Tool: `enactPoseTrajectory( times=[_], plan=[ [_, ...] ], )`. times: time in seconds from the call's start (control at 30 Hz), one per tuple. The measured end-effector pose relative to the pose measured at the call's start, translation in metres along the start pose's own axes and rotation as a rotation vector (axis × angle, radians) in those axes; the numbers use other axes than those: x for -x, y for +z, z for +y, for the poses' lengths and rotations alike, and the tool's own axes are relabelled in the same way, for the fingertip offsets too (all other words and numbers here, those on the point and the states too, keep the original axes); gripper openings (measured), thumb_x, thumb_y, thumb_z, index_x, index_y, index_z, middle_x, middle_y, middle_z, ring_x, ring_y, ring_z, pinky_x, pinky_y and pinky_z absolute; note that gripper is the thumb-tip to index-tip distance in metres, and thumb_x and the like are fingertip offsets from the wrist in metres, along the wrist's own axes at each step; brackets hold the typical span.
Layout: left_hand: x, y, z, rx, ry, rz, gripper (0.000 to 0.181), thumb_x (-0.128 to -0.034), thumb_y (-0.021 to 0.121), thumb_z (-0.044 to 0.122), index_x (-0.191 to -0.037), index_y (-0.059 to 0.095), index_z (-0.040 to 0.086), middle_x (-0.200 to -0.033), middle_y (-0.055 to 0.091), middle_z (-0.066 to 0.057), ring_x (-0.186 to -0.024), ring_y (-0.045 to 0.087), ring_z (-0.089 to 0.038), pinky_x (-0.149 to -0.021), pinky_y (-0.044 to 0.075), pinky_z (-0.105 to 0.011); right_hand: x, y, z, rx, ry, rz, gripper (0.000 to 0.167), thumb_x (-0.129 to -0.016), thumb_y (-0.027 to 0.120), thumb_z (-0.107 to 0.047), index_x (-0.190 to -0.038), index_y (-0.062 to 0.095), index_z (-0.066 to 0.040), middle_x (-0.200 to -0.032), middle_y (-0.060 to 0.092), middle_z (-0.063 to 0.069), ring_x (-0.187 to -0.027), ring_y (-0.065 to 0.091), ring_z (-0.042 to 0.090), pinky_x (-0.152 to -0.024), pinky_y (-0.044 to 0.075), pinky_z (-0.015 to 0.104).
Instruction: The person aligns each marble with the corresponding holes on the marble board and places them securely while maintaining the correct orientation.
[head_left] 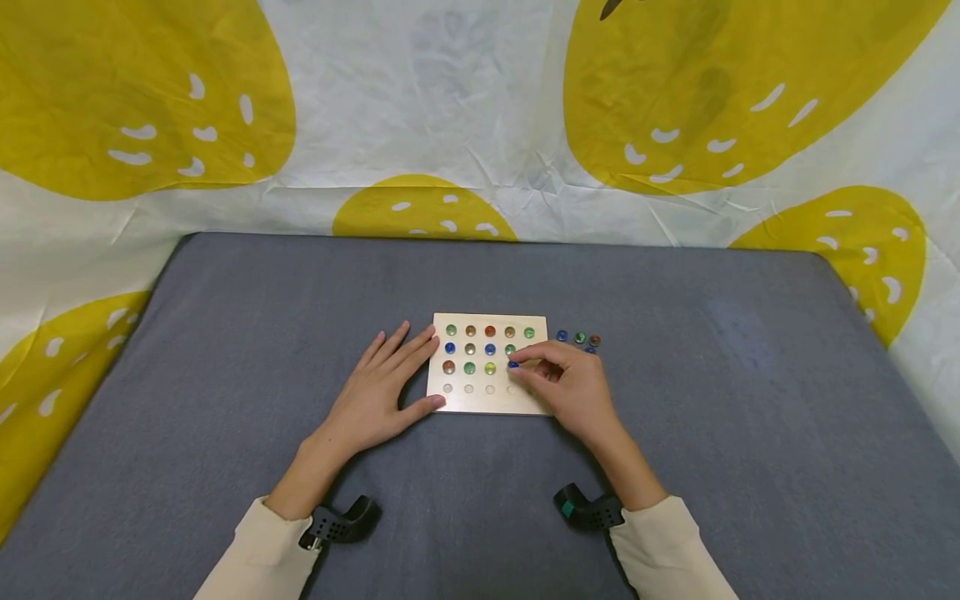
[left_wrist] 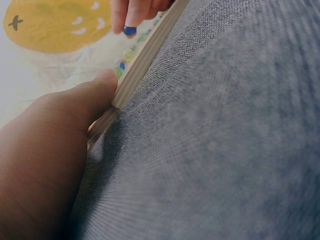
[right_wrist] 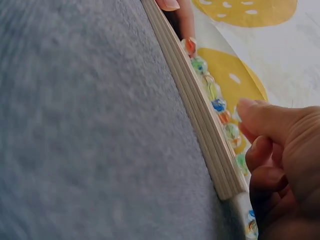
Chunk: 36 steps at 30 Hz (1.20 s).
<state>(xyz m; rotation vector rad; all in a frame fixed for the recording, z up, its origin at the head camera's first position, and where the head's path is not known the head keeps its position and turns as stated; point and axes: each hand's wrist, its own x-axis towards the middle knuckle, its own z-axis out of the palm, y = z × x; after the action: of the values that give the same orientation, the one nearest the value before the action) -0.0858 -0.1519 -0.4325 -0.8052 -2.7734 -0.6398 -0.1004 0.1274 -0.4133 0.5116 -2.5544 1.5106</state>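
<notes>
A pale wooden board point(head_left: 480, 403) lies flat, its upper three rows holding several coloured marbles; empty round hollows show in the row nearest the person. The left hand point(head_left: 382, 392) rests at the board's left edge, fingers straight and spread, thumb on the near left corner. Between thumb and fingertips, the right hand point(head_left: 573, 387) pinches a blue marble point(head_left: 513, 364) over the third row's right part. In the left wrist view that blue marble point(left_wrist: 130, 31) hangs under the fingertips. The right wrist view shows the right hand point(right_wrist: 285, 155) beside the board's edge point(right_wrist: 200, 130); the pinched marble is hidden there.
Several loose marbles point(head_left: 580, 337) lie just past the board's right edge, partly behind the right hand. The grey table point(head_left: 300, 283) extends around the board. A white cloth point(head_left: 420, 92) with yellow shapes hangs behind it. Each wrist wears a black device.
</notes>
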Motion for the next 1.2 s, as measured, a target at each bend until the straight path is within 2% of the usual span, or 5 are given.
enactPoseTrajectory(
  times=[0.37,1.2],
  plan=[
    [-0.0008,0.0003,-0.0004,-0.007,0.002,0.006,0.077,-0.0914,0.049,0.061,-0.149,0.036,0.013,-0.154,0.031,0.000,-0.143,0.019,-0.028,-0.116,0.008,-0.045,-0.0002,0.0042,-0.0006,0.085,-0.051,0.000,0.012,-0.079,0.080,-0.012,-0.090,0.077,-0.014,-0.083,0.066,-0.008,-0.059,0.051,0.009,-0.050,0.042,0.023],
    [-0.0003,-0.0005,-0.0001,-0.002,-0.004,-0.001,0.076,-0.0912,0.051,0.060,-0.149,0.036,0.013,-0.154,0.031,0.000,-0.143,0.020,-0.028,-0.116,0.008,-0.046,-0.0006,0.0038,-0.0014,0.112,-0.066,-0.018,0.013,-0.079,0.080,-0.009,-0.091,0.077,-0.014,-0.085,0.066,-0.007,-0.058,0.049,0.008,-0.049,0.042,0.023]
  ],
)
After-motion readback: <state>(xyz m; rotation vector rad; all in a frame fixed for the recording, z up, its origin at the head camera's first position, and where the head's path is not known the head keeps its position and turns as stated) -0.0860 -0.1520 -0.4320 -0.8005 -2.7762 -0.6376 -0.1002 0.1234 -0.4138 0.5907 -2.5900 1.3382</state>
